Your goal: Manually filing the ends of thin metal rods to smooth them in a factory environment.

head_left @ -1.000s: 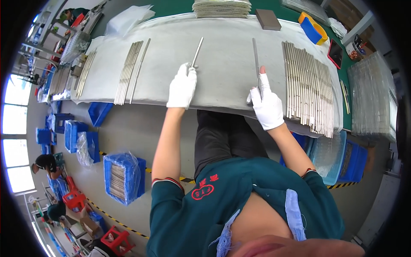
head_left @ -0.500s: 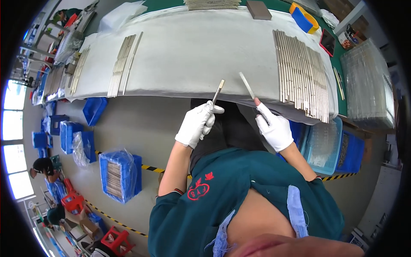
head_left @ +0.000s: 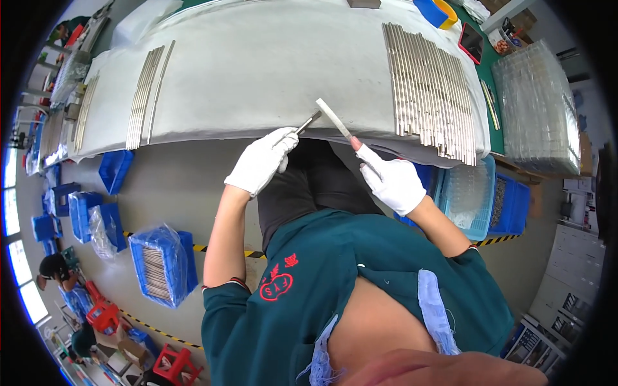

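Note:
In my gloved left hand [head_left: 262, 161], closed around it, is a slim metal rod [head_left: 309, 121]; its end pokes out toward the upper right, and the rest is hidden in the glove. My gloved right hand [head_left: 394, 185], one bare fingertip showing, grips a flat white stick [head_left: 335, 118] that slants up to the left. The rod's tip lies close beside the stick's upper part; whether they touch I cannot tell. Both are just over the near edge of the white-covered table [head_left: 277, 71]. Many similar metal rods [head_left: 430, 93] lie side by side on the right, with a smaller group [head_left: 143, 96] on the left.
At the table's right are tape rolls [head_left: 436, 13], a red-edged phone [head_left: 471, 42] and stacked clear plastic trays [head_left: 537, 106]. Blue bins [head_left: 508, 206] stand below right. A plastic-lined blue bin of rods [head_left: 161, 267] sits on the floor at left. People work farther off.
My left hand has tilted the rod over toward the right, and the white stick has come close to its tip. The whole view has shifted, so the table appears farther left and higher.

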Motion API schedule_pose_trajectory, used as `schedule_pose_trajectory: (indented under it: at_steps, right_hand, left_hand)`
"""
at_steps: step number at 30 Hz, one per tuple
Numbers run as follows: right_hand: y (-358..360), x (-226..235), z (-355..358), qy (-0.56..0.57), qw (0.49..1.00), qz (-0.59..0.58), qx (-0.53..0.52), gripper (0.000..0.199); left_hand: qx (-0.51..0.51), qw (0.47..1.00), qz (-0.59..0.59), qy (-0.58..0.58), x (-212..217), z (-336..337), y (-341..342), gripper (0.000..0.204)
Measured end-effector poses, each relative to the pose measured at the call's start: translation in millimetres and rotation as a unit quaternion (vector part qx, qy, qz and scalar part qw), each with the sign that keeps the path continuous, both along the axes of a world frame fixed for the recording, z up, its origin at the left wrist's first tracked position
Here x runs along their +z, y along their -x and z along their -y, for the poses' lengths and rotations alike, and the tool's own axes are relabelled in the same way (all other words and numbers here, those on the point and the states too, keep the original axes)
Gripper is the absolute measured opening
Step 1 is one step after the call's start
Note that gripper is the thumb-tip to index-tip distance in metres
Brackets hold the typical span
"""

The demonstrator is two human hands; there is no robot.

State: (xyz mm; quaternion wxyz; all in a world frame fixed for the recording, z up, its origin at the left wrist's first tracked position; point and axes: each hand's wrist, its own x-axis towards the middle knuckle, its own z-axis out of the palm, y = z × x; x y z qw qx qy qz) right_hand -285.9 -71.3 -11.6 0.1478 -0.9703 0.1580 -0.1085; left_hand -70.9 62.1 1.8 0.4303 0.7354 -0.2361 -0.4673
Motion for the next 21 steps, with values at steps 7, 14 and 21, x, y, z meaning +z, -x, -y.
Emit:
schedule_pose_trajectory:
  at_steps: [7,14,21]
  right_hand:
    - [-20,7,-1,0.043,0.997,-0.062,0.006,0.052]
    - [-3,2,-5,0.042,0.995,-0.092,0.022,0.058]
    - [-32,-7,-4,0.087,0.996,-0.007,0.005,0.057]
  left_hand:
    - [-0.065,0.986,0.156,0.002,-13,-5,-8,0.031]
    - [-0.056,0.989,0.139,-0.017,-11,-4,-5,0.03]
    - [-0.076,0.986,0.143,-0.037,0,0,-8,0.029]
